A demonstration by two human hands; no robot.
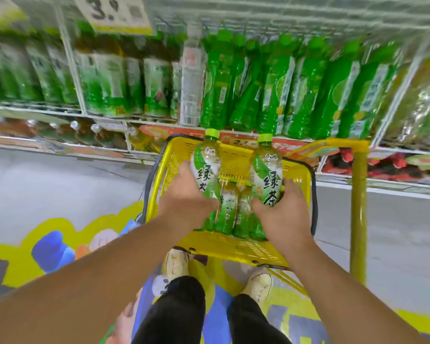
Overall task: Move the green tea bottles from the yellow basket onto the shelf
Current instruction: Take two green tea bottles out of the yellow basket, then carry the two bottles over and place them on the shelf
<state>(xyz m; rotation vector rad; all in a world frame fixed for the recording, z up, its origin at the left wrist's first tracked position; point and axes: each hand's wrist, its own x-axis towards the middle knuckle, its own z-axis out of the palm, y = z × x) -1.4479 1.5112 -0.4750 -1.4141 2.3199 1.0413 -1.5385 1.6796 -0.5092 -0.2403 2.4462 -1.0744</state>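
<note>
A yellow plastic basket (236,247) sits on the floor before the shelf, below my arms. My left hand (185,197) is shut on a green tea bottle (206,160) with a lime cap, lifted above the basket. My right hand (283,214) is shut on a second green tea bottle (267,167), also raised and upright. Two more green tea bottles (227,209) stand inside the basket between my hands. The shelf (60,111) ahead holds rows of green bottles.
A clear water bottle (191,78) stands among the shelf's green bottles. A yellow upright post (358,207) rises right of the basket. A price card (114,13) hangs at top. Lower shelves hold brown and red drinks. My feet stand behind the basket on a colourful floor sticker.
</note>
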